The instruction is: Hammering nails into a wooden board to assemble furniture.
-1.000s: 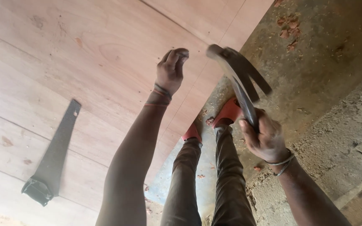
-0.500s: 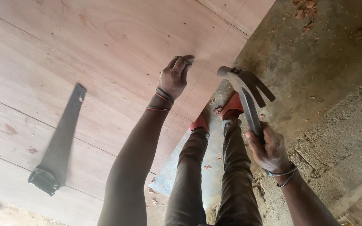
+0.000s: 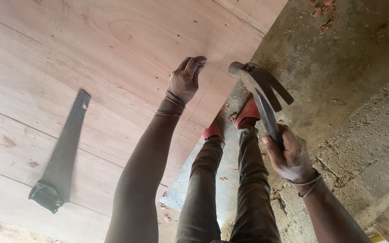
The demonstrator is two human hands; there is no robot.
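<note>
Landmark: we take the plywood sheet (image 3: 113,58) as our reference; it fills the upper left of the view, pale and grained, with thin pencil lines across it
Legs: closest to us, our two trouser legs (image 3: 230,189) run up the middle, just off the right edge of the plywood sheet
Right hand: our right hand (image 3: 289,155) is off the sheet to its right, fingers wrapped tight round the handle of a claw hammer (image 3: 262,92); wire bangles sit on the wrist
Hammer: its dark metal head hangs in the air beside the sheet's right edge, face turned toward the sheet, claw pointing away from it
Handsaw: a handsaw (image 3: 61,155) lies flat on the plywood sheet, well left of our left arm, dark handle nearest us and blade running away
Sandals: our red sandals (image 3: 248,114) stand on the floor by the sheet's right edge, beyond the knees
Left hand: our left hand (image 3: 186,78) reaches out over the sheet near its right edge, fingertips pinched together against the wood; what they pinch is too small to tell; bands circle the wrist
Floor: past the sheet's right edge lies rough concrete floor (image 3: 338,58) strewn with sawdust
</note>
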